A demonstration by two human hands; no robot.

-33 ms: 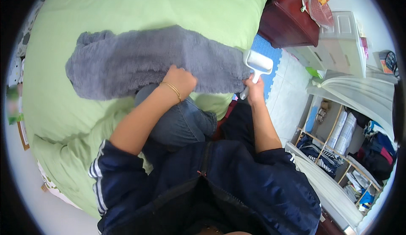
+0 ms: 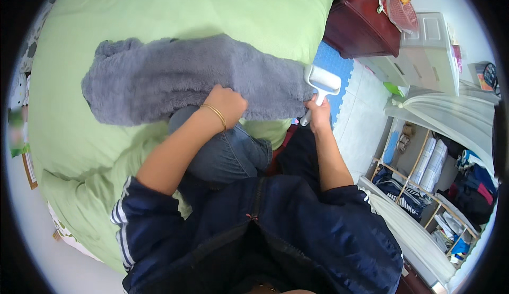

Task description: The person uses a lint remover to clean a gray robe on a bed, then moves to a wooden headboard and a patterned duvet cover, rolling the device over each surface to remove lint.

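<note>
Grey plush cloth [image 2: 159,77] lies lengthwise over the light green bed sheet [image 2: 254,8], its right end at the bed's right edge; left hand [image 2: 229,105] is closed in a fist against the cloth's near edge, right of its middle; whether any pile is caught inside the fingers cannot be told. Right hand [image 2: 319,114] is wrapped around the handle of a white lint roller [image 2: 324,80]; the roller's head stands beyond the fingers, beside the cloth's right end; contact between head and pile cannot be confirmed.

Sheet is smooth toward the bed's far edge and rumpled toward its near left corner; a denim-covered knee [image 2: 220,151] rests just below the cloth; a gold bracelet [image 2: 214,115] circles the left wrist.

Past the bed's right edge, a blue foam mat [image 2: 331,61] adjoins pale floor tiles [image 2: 360,98]; a dark red cabinet [image 2: 360,24] stands at the far right, with a pink basket [image 2: 401,16] near it; nearer, an open rack [image 2: 407,181] holds folded clothes [image 2: 472,185] beneath a drawn-back whitish curtain [image 2: 445,111].
</note>
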